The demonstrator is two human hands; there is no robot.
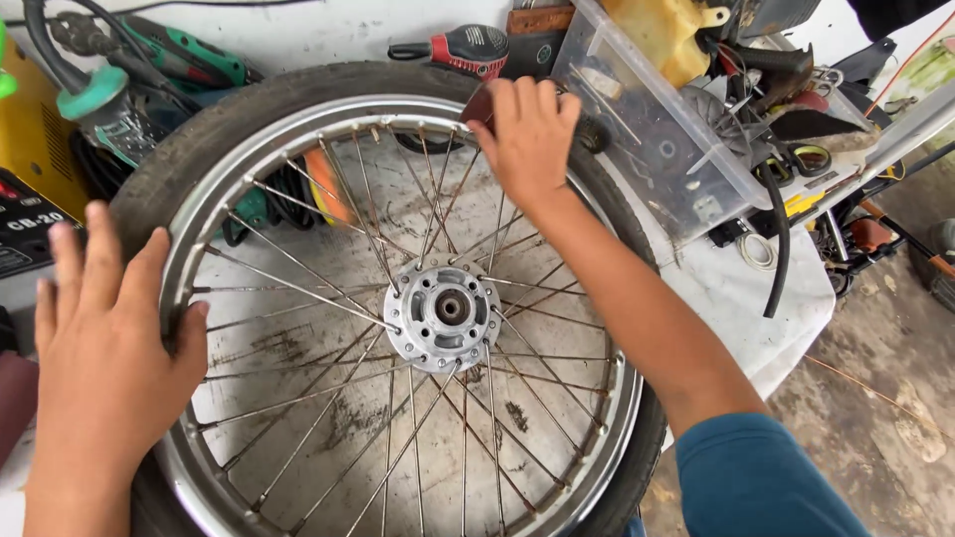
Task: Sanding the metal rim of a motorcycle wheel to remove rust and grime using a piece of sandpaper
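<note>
Across the bench lies a spoked wheel, flat on its side, its tyre worn and its hub near the middle. At the near left edge the left hand is spread, fingers straight, its thumb on the rim. At the wheel's far side the right hand rests on the tyre, fingers together and curled over something dark; I cannot tell whether it grips it. Just beyond it lies a red-handled tool, with a clear plastic bin of parts to its right, close against the tyre. Orange and green tools show between the spokes.
</note>
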